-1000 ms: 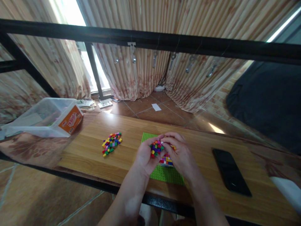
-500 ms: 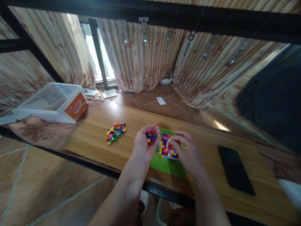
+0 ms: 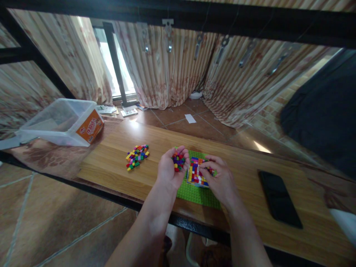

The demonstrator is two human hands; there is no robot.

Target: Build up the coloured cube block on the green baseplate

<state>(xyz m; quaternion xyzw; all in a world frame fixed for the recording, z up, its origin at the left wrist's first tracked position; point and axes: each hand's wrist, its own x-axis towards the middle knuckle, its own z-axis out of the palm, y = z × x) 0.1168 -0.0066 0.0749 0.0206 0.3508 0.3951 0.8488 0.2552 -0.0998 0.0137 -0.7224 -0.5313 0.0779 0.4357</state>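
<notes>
My left hand (image 3: 168,168) is cupped palm up, with a heap of small coloured building bricks (image 3: 178,161) in it. Just right of it, a block built of many-coloured bricks (image 3: 194,173) sits on a green studded baseplate (image 3: 197,198). My right hand (image 3: 219,176) bends over this block, thumb and fingertips pinched together against its top. Whatever lies between those fingertips is hidden, and the hand covers the block's right side.
A loose pile of coloured bricks (image 3: 138,156) lies left of my hands on the wooden table (image 3: 111,167). At the right is a black phone (image 3: 279,198). A clear plastic bin (image 3: 61,122) with an orange label stands at the far left. A dark bar (image 3: 178,13) crosses overhead.
The fingertips of my right hand have come down onto the block's top; the small white brick seen between them before is now out of sight. My left hand has hardly moved.
</notes>
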